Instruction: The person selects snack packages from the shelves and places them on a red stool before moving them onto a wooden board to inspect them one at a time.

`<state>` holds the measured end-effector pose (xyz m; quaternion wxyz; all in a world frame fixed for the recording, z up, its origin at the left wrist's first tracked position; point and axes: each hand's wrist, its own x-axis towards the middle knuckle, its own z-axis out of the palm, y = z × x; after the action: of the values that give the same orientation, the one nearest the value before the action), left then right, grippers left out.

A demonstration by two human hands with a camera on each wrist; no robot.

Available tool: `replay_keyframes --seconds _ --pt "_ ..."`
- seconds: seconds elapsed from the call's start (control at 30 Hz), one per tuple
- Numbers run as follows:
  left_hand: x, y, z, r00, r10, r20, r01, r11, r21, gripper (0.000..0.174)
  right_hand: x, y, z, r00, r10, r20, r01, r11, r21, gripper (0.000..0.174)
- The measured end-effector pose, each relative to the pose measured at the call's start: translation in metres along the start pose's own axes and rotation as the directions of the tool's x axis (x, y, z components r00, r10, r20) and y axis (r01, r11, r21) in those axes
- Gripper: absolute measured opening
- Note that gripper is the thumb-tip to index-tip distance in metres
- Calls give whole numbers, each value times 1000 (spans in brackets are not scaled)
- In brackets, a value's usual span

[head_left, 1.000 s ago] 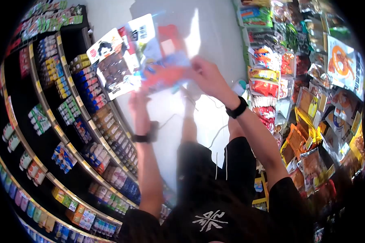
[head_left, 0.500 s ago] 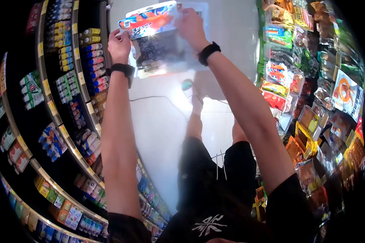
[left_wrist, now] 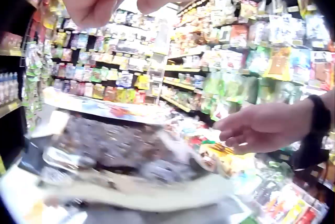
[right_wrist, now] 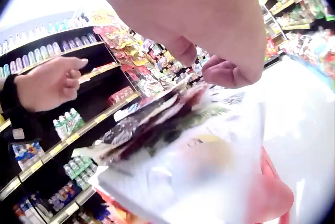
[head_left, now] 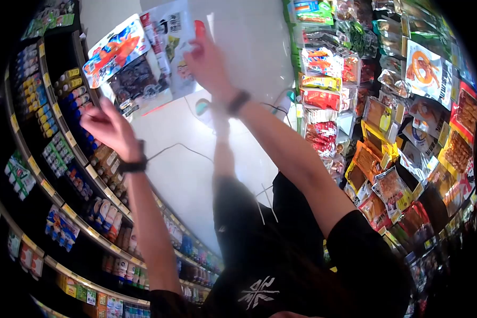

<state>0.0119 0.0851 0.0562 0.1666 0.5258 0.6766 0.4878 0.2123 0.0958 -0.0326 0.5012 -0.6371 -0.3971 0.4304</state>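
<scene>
left hand (head_left: pixel 111 124): fingers loosely curled, empty
right hand (head_left: pixel 209 63): loosely curled, seemingly empty
packets (head_left: pixel 138 80): fanned out just beyond both hands
packet feel: probably light, bendy, slippery
packet hold: flat borders look safest

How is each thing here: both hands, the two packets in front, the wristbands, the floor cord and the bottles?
Left hand: fingers loosely curled, holding nothing.
Right hand: fingers loosely curled, holding nothing.
Blue-and-orange packet: face up, overlapping others; can't tell if sealed.
White packet with black writing: partly covered.
Left wristband: worn.
Right wristband: worn.
Cord: lying curved.
Bottles: standing in rows.
</scene>
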Motion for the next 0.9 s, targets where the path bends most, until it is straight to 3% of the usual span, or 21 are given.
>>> replay_keyframes --seconds 0.03,0.07,0.1,0.13,0.2,0.23,0.3,0.33,0.4,0.43,0.53,0.63,0.67,0.77,0.8,0.9 --pt "-31 17 6 998 -35 44 33 999 30 29 -13 8 -23 997 80 10 -80 997 5 27" --pt "-64 24 10 980 -70 185 45 990 137 24 -28 17 -50 987 160 20 -160 987 9 27" --pt "-102 50 23 969 -38 244 2 989 145 21 -43 27 -73 989 148 -33 -149 988 -37 26" --pt "-152 26 29 903 -208 376 177 977 117 21 -55 43 -99 988 132 -86 -139 987 -84 25" --pt "-203 94 66 698 -408 589 420 899 124 23 -76 91 -159 991 84 -101 -116 922 -369 24" --pt "-248 73 83 687 -240 686 155 971 184 27 -86 114 -190 986 85 -143 -135 911 -389 23" --pt "-270 115 114 404 -372 836 224 926 304 32 -91 146 -252 962 172 -213 -248 880 -406 22" --pt "-319 97 139 498 -259 827 372 926 66 32 -91 160 -284 932 260 -252 -345 848 -403 23" --pt "-348 114 184 429 -306 850 447 890 95 32 -83 195 -347 923 218 -317 -341 845 -412 17" --pt "-366 111 209 434 -293 852 425 900 93 32 -78 215 -376 934 155 -321 -304 817 -491 17" --pt "-411 87 292 474 -198 858 315 948 46 31 -45 270 -449 938 159 -309 -319 747 -583 19" --pt "-438 48 381 523 -100 846 181 983 4 30 8 299 -491 983 -46 -178 -104 656 -747 28" --pt "-439 40 404 499 -70 864 165 986 -15 31 22 315 -500 980 -91 -174 -82 617 -783 30" --pt "-417 60 453 369 -243 897 301 944 132 34 47 355 -516 964 -172 -202 -102 464 -880 35" --pt "-412 64 465 320 -339 885 365 906 215 35 52 356 -517 970 -83 -227 -163 466 -870 34" --pt "-414 57 483 385 -230 894 316 943 107 40 50 351 -515 956 168 -240 -291 462 -838 28"
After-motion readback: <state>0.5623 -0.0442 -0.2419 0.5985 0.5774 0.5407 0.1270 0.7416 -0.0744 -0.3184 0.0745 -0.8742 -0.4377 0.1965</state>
